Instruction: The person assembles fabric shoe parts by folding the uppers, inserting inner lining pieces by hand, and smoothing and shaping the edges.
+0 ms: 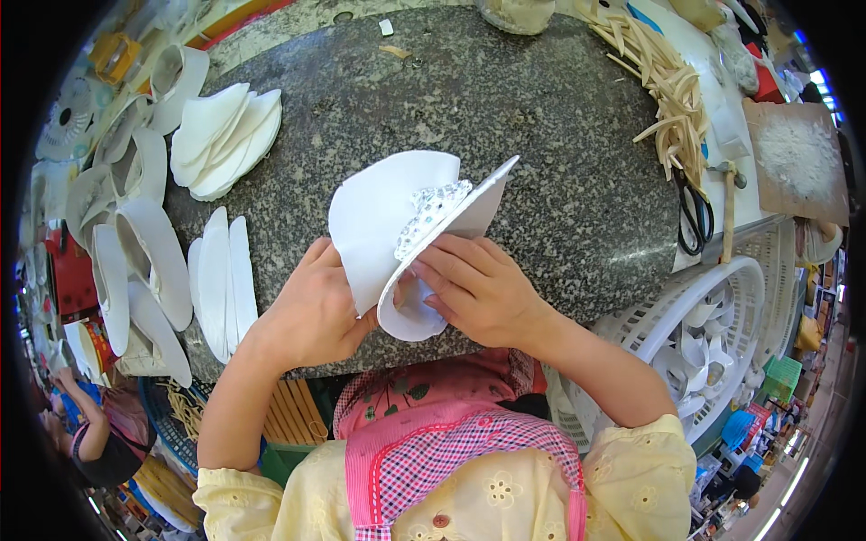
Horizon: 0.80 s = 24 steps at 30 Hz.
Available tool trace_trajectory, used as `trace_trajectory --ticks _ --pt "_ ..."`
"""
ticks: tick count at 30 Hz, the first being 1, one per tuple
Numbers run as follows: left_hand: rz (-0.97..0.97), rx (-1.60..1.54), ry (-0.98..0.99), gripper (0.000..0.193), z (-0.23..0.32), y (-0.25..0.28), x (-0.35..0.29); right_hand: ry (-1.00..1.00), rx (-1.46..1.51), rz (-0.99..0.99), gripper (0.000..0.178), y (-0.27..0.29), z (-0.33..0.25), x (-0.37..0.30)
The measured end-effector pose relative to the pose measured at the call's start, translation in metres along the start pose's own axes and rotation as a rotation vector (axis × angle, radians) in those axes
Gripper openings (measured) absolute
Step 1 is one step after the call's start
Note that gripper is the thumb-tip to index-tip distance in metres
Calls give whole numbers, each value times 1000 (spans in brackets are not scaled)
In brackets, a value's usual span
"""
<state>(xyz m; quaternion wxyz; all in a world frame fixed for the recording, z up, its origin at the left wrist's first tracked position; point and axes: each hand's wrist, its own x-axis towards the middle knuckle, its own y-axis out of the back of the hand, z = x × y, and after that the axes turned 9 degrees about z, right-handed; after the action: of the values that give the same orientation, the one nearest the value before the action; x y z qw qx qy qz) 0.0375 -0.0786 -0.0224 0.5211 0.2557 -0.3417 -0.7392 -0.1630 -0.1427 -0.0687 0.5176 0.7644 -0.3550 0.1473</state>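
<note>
At the middle of the stone-topped table I hold a white shoe upper [388,216], bent so that its two sides flare apart. A silver, glittering rhinestone trim [433,216] runs along the fold between those sides. My left hand [311,311] grips the lower left edge, its thumb at the near side of the piece. The fingers of my right hand [478,284] are bent against the right side, and the thumb reaches into the curled lower part. Some of my fingertips are hidden by the white material.
White shoe uppers [153,257] stand on the left, beside stacks of flat white pieces [225,140] and narrow strips [221,284]. Pale strips [677,99], black-handled scissors [695,216] and a hammer [729,212] lie right. Below them is a white basket [753,307]. Another person [99,419] is lower left.
</note>
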Motion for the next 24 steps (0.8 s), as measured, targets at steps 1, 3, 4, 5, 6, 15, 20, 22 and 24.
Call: trace_trajectory --ticks 1,3,4,5,6,15,20,22,24 --pt "5 2 -4 35 -1 0 0 4 -5 1 39 -1 1 0" --pt "10 -59 -37 32 -1 3 -1 21 -33 -45 40 -1 4 0" --pt "18 -52 -37 32 -4 3 -2 31 -34 -41 40 1 5 2" --pt "8 -194 -36 30 -10 2 -3 -44 115 -42 41 3 6 3" --pt "7 -335 -41 27 -14 1 -2 -111 260 -46 42 6 8 6" --pt "600 -491 279 25 22 13 20 -802 940 71 34 19 -19 24" --pt "745 -659 226 23 55 17 33 -886 1517 523 40 23 -38 26" --pt "740 -521 221 19 58 27 39 -976 1562 502 60 28 -51 28" --pt "721 -606 179 19 59 31 50 -961 1568 527 62 30 -57 34"
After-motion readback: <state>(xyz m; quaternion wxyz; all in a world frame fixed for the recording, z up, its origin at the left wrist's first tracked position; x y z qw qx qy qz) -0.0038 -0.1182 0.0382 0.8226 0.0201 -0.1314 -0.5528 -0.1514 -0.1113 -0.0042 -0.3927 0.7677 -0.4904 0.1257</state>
